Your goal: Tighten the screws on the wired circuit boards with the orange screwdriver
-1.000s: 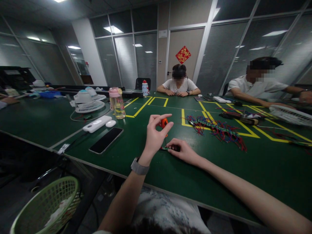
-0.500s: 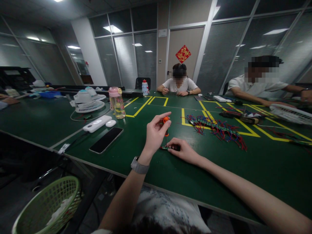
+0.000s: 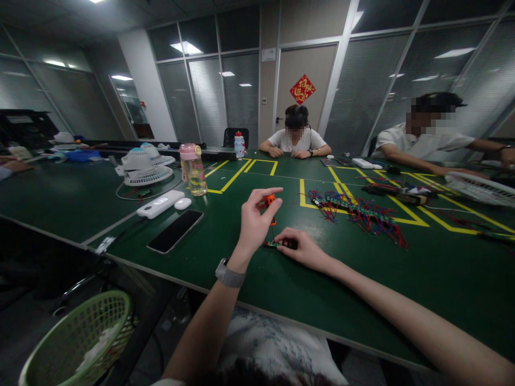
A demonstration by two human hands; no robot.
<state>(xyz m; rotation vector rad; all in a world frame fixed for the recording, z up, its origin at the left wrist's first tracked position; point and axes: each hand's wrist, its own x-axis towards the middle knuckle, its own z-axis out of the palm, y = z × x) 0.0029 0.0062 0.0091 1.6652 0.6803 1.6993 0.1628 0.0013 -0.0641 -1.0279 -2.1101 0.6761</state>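
Observation:
An orange-handled screwdriver (image 3: 271,201) stands nearly upright in my left hand (image 3: 256,220), pinched between thumb and fingers with the index finger stretched out over its top. Its thin shaft runs down to a small green circuit board (image 3: 272,244) on the table. My right hand (image 3: 301,247) rests on the tabletop, its fingertips holding the board's right side. The fingers cover part of the board, so where exactly the tip meets it cannot be made out.
Right of my hands lies a row of circuit boards with red and blue wires (image 3: 356,210). To the left are a phone (image 3: 175,231), a white power strip (image 3: 161,204), a pink-lided bottle (image 3: 193,169) and a white fan (image 3: 148,175). Two people sit across the green table (image 3: 382,279).
The screwdriver handle has turned and leans slightly more to the left in my left hand. My right hand stays in place on the board.

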